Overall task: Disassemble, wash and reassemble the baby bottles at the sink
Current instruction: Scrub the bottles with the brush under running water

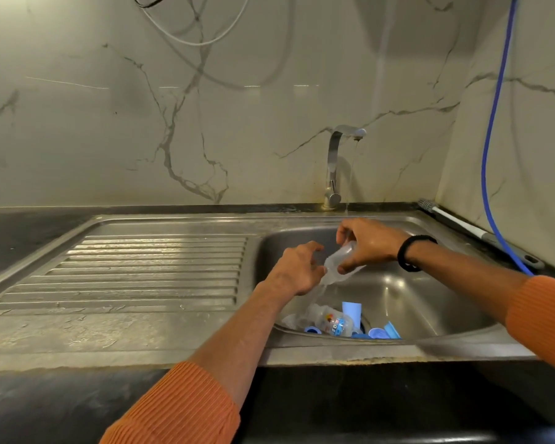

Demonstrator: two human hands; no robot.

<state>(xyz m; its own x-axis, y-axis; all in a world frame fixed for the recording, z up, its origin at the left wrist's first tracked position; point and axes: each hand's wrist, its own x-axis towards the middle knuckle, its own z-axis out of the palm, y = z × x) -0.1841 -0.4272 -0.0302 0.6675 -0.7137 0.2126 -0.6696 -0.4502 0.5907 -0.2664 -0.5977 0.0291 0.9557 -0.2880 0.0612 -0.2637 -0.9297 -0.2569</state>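
The right hand's fingers [350, 248] curl round the body of a clear baby bottle [340, 262], thumb underneath, holding it tipped with its open mouth down and to the left, so that water spills out of it into the sink [398, 293]; the tilt looks meant to empty rinse water. The right hand [370, 243] keeps the bottle over the basin and near the thin stream falling from the tap [337, 165], probably so it can be refilled and drained without dripping on the surface [29, 238]. The left hand [297, 267] sits just beside the bottle's mouth with its fingers loosely curled and parted, gripping nothing that I can make out, perhaps ready to steady the neck or catch the flow. Below, on the basin floor near the drain, lie the other parts: a second clear bottle [332, 322] on its side with a coloured printed label, too blurred to read, and blue caps and rings [378, 332] beside it. A brush [449, 219] lies along the sink's back right edge. No brand can be read anywhere.
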